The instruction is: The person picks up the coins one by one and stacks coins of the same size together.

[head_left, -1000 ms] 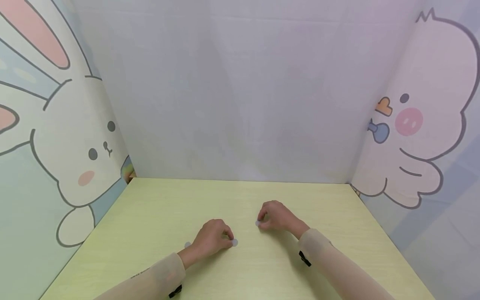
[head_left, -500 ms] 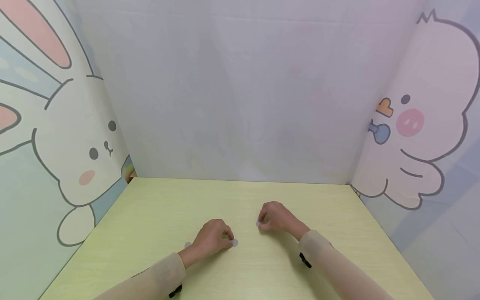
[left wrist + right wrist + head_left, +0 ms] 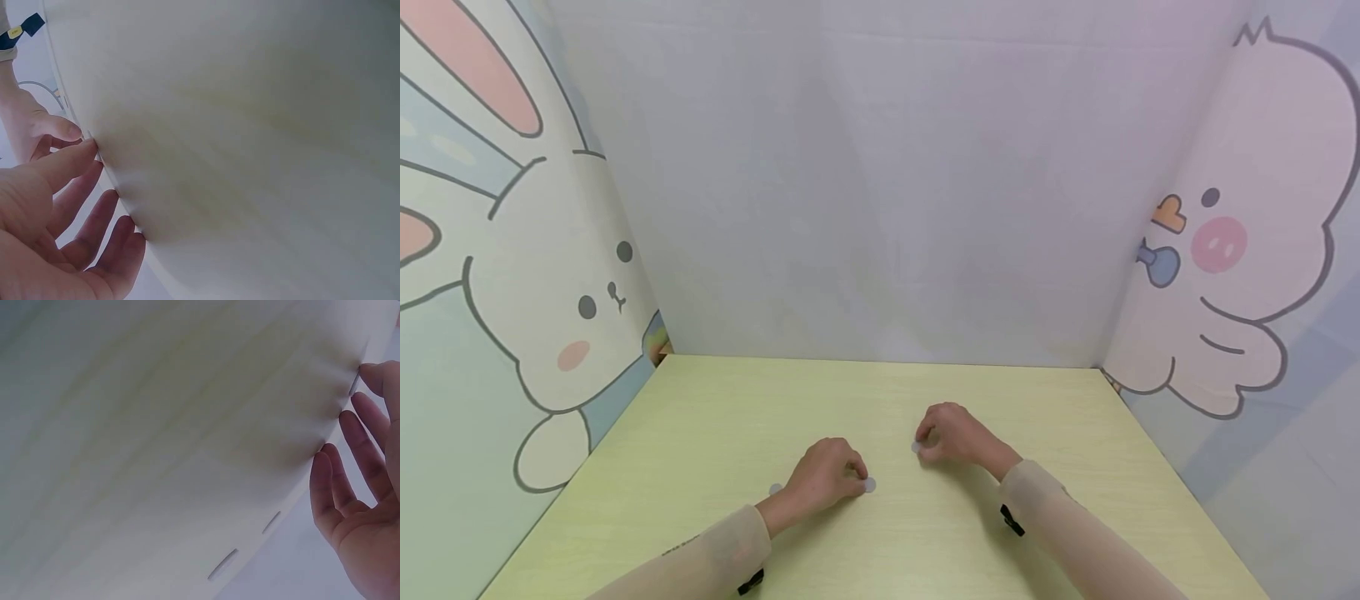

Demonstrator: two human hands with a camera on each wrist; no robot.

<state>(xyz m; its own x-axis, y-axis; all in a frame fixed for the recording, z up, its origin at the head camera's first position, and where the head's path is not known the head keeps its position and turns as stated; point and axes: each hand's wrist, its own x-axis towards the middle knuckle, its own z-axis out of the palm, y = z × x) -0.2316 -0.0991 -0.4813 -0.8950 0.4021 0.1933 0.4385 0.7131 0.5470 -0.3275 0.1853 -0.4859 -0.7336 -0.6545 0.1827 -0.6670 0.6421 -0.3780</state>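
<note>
In the head view my left hand (image 3: 824, 477) is low over the table, its thumb and forefinger pinching the edge of a small, flat grey disc (image 3: 870, 484). Farther back on the right, my right hand (image 3: 957, 435) pinches a similar disc (image 3: 916, 447). The right wrist view shows that disc (image 3: 355, 381) edge-on between thumb and forefinger, with the other fingertips touching the tabletop. Another disc (image 3: 776, 489) lies partly hidden behind the left wrist. In the left wrist view, the left hand's (image 3: 69, 219) fingertips rest along the table surface; its disc is hard to make out there.
Two more thin discs, one nearer (image 3: 223, 564) and one farther (image 3: 272, 522), lie past the little finger in the right wrist view. The pale yellow table (image 3: 760, 400) ends at a plain grey-white curtain (image 3: 880, 183). Cartoon-printed cloth panels stand at both sides.
</note>
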